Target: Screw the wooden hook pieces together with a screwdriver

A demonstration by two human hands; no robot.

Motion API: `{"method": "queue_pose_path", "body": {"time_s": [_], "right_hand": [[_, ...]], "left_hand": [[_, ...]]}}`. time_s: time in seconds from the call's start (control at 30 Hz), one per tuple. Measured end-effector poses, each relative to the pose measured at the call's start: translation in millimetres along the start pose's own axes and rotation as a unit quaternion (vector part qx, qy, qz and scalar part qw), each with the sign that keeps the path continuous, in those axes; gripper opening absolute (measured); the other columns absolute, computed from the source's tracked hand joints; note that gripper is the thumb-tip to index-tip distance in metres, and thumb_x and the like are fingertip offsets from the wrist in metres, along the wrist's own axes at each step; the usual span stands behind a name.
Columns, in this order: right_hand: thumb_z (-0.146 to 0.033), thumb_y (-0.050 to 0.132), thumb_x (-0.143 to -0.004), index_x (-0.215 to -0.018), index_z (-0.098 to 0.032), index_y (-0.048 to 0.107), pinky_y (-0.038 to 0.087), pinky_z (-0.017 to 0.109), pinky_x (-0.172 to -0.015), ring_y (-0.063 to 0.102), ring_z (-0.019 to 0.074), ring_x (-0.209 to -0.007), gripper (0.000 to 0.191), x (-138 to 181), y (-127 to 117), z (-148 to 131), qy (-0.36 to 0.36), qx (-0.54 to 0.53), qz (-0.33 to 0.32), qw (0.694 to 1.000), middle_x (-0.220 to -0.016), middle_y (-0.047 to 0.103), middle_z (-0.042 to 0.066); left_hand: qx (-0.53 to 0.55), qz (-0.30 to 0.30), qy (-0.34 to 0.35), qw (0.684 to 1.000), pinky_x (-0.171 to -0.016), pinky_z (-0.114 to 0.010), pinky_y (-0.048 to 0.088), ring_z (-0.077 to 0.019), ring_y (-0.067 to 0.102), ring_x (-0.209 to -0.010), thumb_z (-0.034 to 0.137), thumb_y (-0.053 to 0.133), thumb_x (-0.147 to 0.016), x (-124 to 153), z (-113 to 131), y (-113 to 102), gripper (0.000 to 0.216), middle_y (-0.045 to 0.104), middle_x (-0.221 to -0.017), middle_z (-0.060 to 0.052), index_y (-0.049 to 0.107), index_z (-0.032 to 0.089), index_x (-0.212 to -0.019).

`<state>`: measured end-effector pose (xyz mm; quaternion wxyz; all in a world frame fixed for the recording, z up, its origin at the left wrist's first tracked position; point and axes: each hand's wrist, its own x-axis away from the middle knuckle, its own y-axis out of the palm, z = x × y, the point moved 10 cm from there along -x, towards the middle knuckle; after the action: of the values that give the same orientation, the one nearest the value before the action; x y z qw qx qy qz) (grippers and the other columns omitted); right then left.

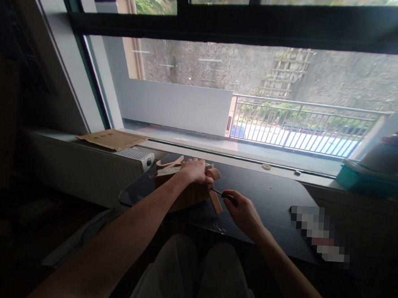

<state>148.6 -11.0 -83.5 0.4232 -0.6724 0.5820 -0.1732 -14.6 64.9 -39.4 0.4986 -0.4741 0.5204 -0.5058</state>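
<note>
My right hand [244, 212] is closed round the dark handle of a screwdriver [217, 192]. Its thin shaft points left, with the tip at or close to the right end of a brown, box-like wooden piece [186, 194]. Over the top of that piece lies my left hand [195, 170], fingers bent and gripping it near its right end. Pale curved wooden parts stick out at its left and right, and a flat wooden strip [215, 201] slants down at the right end. My left hand and forearm hide part of the piece.
The work rests on a dark table [264, 189] with rounded corners, against a window sill. A roll of tape [266, 166] lies on the sill, and a teal box [362, 177] stands at the right. A brown envelope [112, 139] lies left, above a white radiator [131, 158]. A blurred-out object lies at the table's right.
</note>
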Motion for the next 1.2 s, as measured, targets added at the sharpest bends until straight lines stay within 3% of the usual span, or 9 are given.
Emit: {"method": "queue_pose_path", "body": {"time_s": [0.2, 0.3, 0.4, 0.53, 0.67, 0.8, 1.03, 1.2], "right_hand": [[-0.028, 0.041, -0.09, -0.12, -0.03, 0.054, 0.034, 0.023, -0.055, 0.062, 0.0155, -0.073, 0.033, 12.7, -5.6, -27.8, -0.101, 0.209, 0.028, 0.972, -0.093, 0.066, 0.001], [-0.024, 0.036, -0.093, -0.12, -0.03, 0.055, 0.032, 0.023, -0.052, 0.061, 0.014, -0.069, 0.034, 17.1, -1.2, -36.1, -0.133, 0.257, 0.025, 0.957, -0.089, 0.064, 0.002], [-0.025, 0.036, -0.093, -0.121, -0.028, 0.054, 0.036, 0.023, -0.056, 0.062, 0.0146, -0.075, 0.034, 15.5, 1.0, -35.2, -0.125, 0.228, 0.019, 0.965, -0.093, 0.065, 0.002], [-0.03, 0.04, -0.09, -0.119, -0.027, 0.056, 0.042, 0.025, -0.07, 0.062, 0.0169, -0.09, 0.033, 8.0, -2.0, -20.6, -0.073, 0.106, 0.022, 0.991, -0.106, 0.066, 0.003], [-0.035, 0.04, -0.089, -0.114, -0.026, 0.059, 0.044, 0.026, -0.07, 0.063, 0.0176, -0.088, 0.033, 2.7, -0.9, -2.8, -0.017, -0.003, 0.009, 1.0, -0.098, 0.069, 0.002], [-0.035, 0.042, -0.088, -0.117, -0.026, 0.056, 0.042, 0.026, -0.067, 0.063, 0.0188, -0.087, 0.033, 4.2, -2.9, -4.5, -0.012, 0.057, 0.007, 0.998, -0.098, 0.069, 0.002], [-0.024, 0.037, -0.092, -0.122, -0.031, 0.053, 0.034, 0.023, -0.054, 0.062, 0.0143, -0.073, 0.034, 13.4, -2.4, -31.3, -0.1, 0.254, 0.01, 0.962, -0.094, 0.064, 0.002], [-0.027, 0.037, -0.092, -0.12, -0.029, 0.054, 0.039, 0.023, -0.061, 0.063, 0.0157, -0.081, 0.033, 10.4, -3.0, -27.1, -0.094, 0.184, 0.028, 0.978, -0.098, 0.065, 0.002]], "left_hand": [[-0.003, -0.001, -0.002, 1.0, -0.09, -0.043, 0.039, -0.0331, 0.049, -0.111, 0.07, 0.055, -0.059, -0.4, -0.5, 0.4, 0.074, 0.055, -0.121, -0.015, 0.05, 0.02, -0.113], [-0.004, 0.003, 0.007, 1.0, -0.093, -0.043, 0.037, -0.0327, 0.05, -0.111, 0.071, 0.055, -0.058, -1.4, 0.6, 0.4, 0.074, 0.055, -0.121, -0.015, 0.051, 0.02, -0.112], [-0.003, 0.002, 0.008, 1.0, -0.095, -0.042, 0.035, -0.0326, 0.049, -0.112, 0.07, 0.056, -0.059, -0.7, 1.0, -0.2, 0.074, 0.055, -0.122, -0.015, 0.051, 0.02, -0.112], [0.001, -0.006, 0.001, 1.0, -0.094, -0.042, 0.036, -0.0325, 0.049, -0.113, 0.069, 0.057, -0.059, 1.4, 1.0, -1.0, 0.073, 0.055, -0.122, -0.014, 0.05, 0.021, -0.113], [0.003, -0.01, -0.001, 1.0, -0.092, -0.042, 0.037, -0.0328, 0.05, -0.111, 0.069, 0.057, -0.059, 1.1, 0.2, -0.3, 0.074, 0.056, -0.121, -0.015, 0.05, 0.02, -0.114], [0.0, -0.009, 0.006, 1.0, -0.094, -0.042, 0.035, -0.0325, 0.05, -0.111, 0.07, 0.057, -0.059, -0.5, 0.2, 0.9, 0.075, 0.056, -0.12, -0.015, 0.05, 0.02, -0.114], [-0.005, 0.002, 0.007, 1.0, -0.096, -0.043, 0.034, -0.0325, 0.05, -0.111, 0.07, 0.056, -0.059, -1.7, 0.2, 0.7, 0.073, 0.055, -0.121, -0.015, 0.051, 0.019, -0.112], [-0.002, 0.002, 0.01, 1.0, -0.097, -0.043, 0.032, -0.033, 0.05, -0.112, 0.071, 0.056, -0.057, -3.2, 0.0, 1.5, 0.075, 0.056, -0.121, -0.015, 0.051, 0.02, -0.112]]}}
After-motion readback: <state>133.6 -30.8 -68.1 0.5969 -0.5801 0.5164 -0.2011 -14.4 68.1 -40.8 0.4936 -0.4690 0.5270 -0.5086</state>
